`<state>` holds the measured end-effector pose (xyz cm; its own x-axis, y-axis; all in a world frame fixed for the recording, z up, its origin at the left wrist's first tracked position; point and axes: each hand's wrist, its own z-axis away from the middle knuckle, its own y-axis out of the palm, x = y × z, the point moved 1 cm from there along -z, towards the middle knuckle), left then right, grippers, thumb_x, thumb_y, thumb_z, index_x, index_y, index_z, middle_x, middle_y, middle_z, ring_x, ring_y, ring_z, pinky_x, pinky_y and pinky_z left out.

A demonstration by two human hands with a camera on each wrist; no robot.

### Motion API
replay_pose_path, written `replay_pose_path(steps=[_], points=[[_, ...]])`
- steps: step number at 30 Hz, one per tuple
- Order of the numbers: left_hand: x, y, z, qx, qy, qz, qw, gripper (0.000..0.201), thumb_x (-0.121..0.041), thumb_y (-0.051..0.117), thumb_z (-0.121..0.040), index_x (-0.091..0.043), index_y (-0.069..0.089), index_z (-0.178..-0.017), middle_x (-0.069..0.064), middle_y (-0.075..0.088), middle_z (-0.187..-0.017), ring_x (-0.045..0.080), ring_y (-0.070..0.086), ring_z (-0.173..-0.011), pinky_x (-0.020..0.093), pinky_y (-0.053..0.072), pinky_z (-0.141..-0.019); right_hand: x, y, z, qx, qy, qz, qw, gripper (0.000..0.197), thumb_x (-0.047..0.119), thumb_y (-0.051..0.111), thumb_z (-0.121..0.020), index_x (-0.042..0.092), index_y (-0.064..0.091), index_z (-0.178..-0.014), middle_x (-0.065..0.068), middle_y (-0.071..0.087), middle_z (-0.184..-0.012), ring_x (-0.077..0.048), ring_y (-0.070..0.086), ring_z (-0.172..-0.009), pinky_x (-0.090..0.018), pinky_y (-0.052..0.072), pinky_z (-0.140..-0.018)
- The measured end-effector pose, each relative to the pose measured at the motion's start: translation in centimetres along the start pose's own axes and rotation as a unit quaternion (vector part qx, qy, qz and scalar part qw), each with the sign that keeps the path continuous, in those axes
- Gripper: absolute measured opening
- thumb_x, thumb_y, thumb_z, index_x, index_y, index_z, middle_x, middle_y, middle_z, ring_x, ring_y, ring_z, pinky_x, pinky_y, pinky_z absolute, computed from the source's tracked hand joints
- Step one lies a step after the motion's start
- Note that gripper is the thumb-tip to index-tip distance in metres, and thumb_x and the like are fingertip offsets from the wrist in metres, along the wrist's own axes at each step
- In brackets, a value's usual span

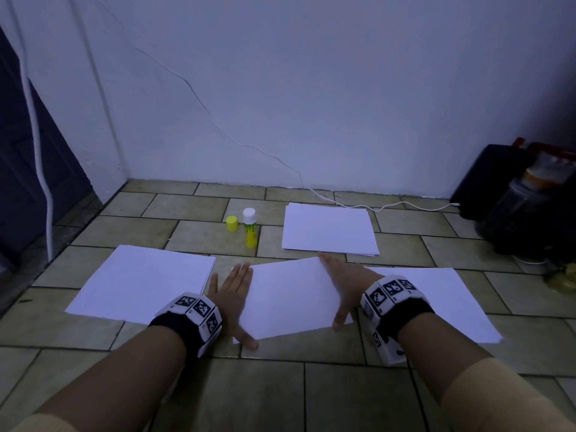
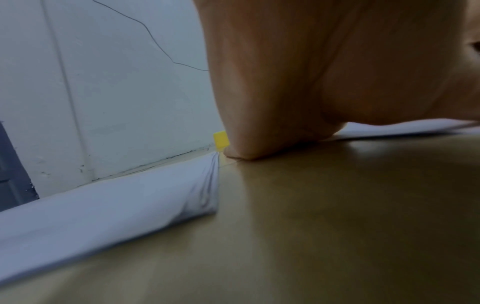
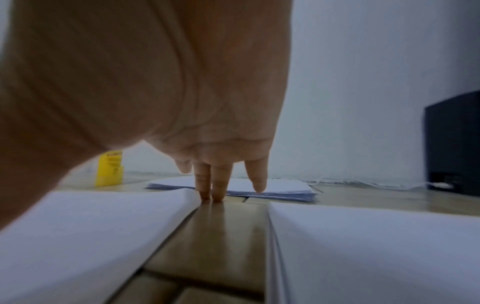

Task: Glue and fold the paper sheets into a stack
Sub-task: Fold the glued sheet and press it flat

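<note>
Tiled floor (image 1: pixel 199 397) bearing three paper stacks: left (image 1: pixel 140 285), right (image 1: pixel 442 304), far (image 1: pixel 327 229). A central sheet (image 1: pixel 293 297) lies between the left hand (image 1: pixel 232 294) and right hand (image 1: pixel 346 285), both flat with fingers straight against its side edges. Beyond stand a glue stick (image 1: pixel 250 227) and its yellow cap (image 1: pixel 232 223).

Tiled floor (image 1: pixel 199 232), beige-green, is met by a white wall at the far edge. Four white paper lots are laid on it: left stack (image 1: pixel 140 285), far stack (image 1: pixel 327 229), middle sheet (image 1: pixel 290 297), right stack (image 1: pixel 448 300). An uncapped glue stick (image 1: pixel 250 228) is stood beside its yellow cap (image 1: pixel 232 223).
</note>
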<state>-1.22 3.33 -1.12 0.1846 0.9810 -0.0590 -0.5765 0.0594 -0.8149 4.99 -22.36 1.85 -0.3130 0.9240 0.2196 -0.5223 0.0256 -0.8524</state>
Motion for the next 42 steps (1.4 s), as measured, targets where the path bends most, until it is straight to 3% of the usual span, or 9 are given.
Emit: replay_pose_path(steps=[4, 11, 19, 23, 30, 34, 37, 40, 42], points=[[0.0, 0.1, -0.1, 0.000, -0.001, -0.003, 1.000, 0.149, -0.069, 0.074, -0.062, -0.007, -0.035, -0.142, 0.006, -0.039, -0.151, 0.024, -0.031, -0.142, 0.056, -0.014, -0.115, -0.7, -0.3, 0.8, -0.017, -0.026, -0.146, 0.989, 0.149, 0.030, 0.095, -0.048, 0.029, -0.013, -0.151, 0.000, 0.021, -0.157, -0.021, 0.026, -0.142, -0.038, 0.026, -0.115], [0.2, 0.3, -0.4, -0.002, 0.001, -0.008, 1.000, 0.149, -0.070, 0.073, -0.061, -0.007, -0.034, -0.142, 0.006, -0.038, -0.152, 0.024, -0.031, -0.142, 0.056, -0.014, -0.115, -0.5, -0.1, 0.7, -0.134, 0.016, -0.390, 0.911, 0.128, 0.011, 0.089, -0.060, 0.029, 0.001, -0.151, -0.012, 0.025, -0.152, -0.026, 0.045, -0.123, -0.043, 0.042, -0.104], [0.3, 0.3, -0.5, -0.006, 0.004, -0.006, 1.000, 0.149, -0.071, 0.073, -0.061, -0.007, -0.033, -0.143, 0.006, -0.037, -0.152, 0.023, -0.031, -0.142, 0.055, -0.015, -0.114, 0.0, 1.4, 0.3, -0.170, -0.016, -0.358, 0.918, 0.046, 0.014, 0.078, -0.075, 0.031, 0.057, -0.112, 0.000, 0.052, -0.125, -0.021, 0.048, -0.120, -0.034, 0.044, -0.096], [0.2, 0.0, -0.2, -0.002, 0.010, 0.002, 1.000, 0.148, -0.070, 0.073, -0.062, -0.007, -0.034, -0.143, 0.006, -0.038, -0.152, 0.023, -0.032, -0.141, 0.056, -0.015, -0.114, -0.2, 1.4, 0.0, -0.111, 0.001, -0.343, 0.933, 0.060, 0.015, 0.079, -0.075, 0.028, 0.056, -0.129, 0.001, 0.046, -0.137, -0.019, 0.043, -0.127, -0.028, 0.037, -0.102], [0.5, -0.5, 0.7, 0.014, 0.031, 0.043, 0.999, 0.151, -0.063, 0.078, -0.063, -0.011, -0.042, -0.138, 0.004, -0.045, -0.148, 0.019, -0.038, -0.137, 0.053, -0.019, -0.113, 0.2, 0.0, 1.4, -0.119, -0.068, -0.457, 0.879, 0.082, -0.011, 0.066, -0.078, 0.026, 0.037, -0.145, 0.009, 0.038, -0.143, -0.012, 0.044, -0.125, -0.030, 0.043, -0.103], [0.6, -0.7, 0.9, 0.014, 0.037, 0.064, 0.997, 0.153, -0.063, 0.078, -0.062, -0.010, -0.045, -0.135, 0.006, -0.047, -0.146, 0.016, -0.043, -0.130, 0.052, -0.021, -0.113, 0.4, -1.2, 2.2, -0.154, -0.103, -0.400, 0.898, 0.084, -0.014, 0.061, -0.078, 0.027, 0.033, -0.146, 0.016, 0.032, -0.143, -0.003, 0.035, -0.130, -0.007, 0.034, -0.096], [0.5, -0.6, 0.9, 0.014, 0.034, 0.051, 0.998, 0.151, -0.069, 0.074, -0.061, -0.008, -0.041, -0.137, 0.008, -0.046, -0.146, 0.017, -0.044, -0.126, 0.051, -0.020, -0.111, -0.8, -3.0, 3.1, -0.233, -0.098, -0.405, 0.878, 0.079, -0.019, 0.057, -0.077, 0.023, 0.041, -0.142, 0.015, 0.037, -0.139, -0.003, 0.040, -0.125, 0.006, 0.033, -0.080], [0.5, -0.7, 0.6, 0.027, 0.035, 0.024, 0.999, 0.169, -0.099, 0.046, -0.024, -0.009, -0.037, -0.140, 0.005, -0.048, -0.142, 0.017, -0.044, -0.127, 0.052, -0.020, -0.110, -3.0, -5.0, 3.6, -0.284, -0.083, -0.428, 0.854, 0.065, -0.015, 0.058, -0.082, 0.019, 0.049, -0.137, 0.009, 0.049, -0.133, -0.010, 0.053, -0.110, -0.003, 0.043, -0.071], [0.6, -0.7, 0.2, 0.030, 0.039, 0.020, 0.999, 0.176, -0.102, 0.022, -0.002, -0.009, -0.037, -0.140, 0.001, -0.051, -0.135, 0.017, -0.043, -0.128, 0.053, -0.020, -0.110, -4.4, -5.8, 3.2, -0.302, -0.070, -0.436, 0.845, 0.061, -0.013, 0.058, -0.083, 0.016, 0.050, -0.136, 0.002, 0.051, -0.136, -0.013, 0.053, -0.114, -0.017, 0.046, -0.089]])
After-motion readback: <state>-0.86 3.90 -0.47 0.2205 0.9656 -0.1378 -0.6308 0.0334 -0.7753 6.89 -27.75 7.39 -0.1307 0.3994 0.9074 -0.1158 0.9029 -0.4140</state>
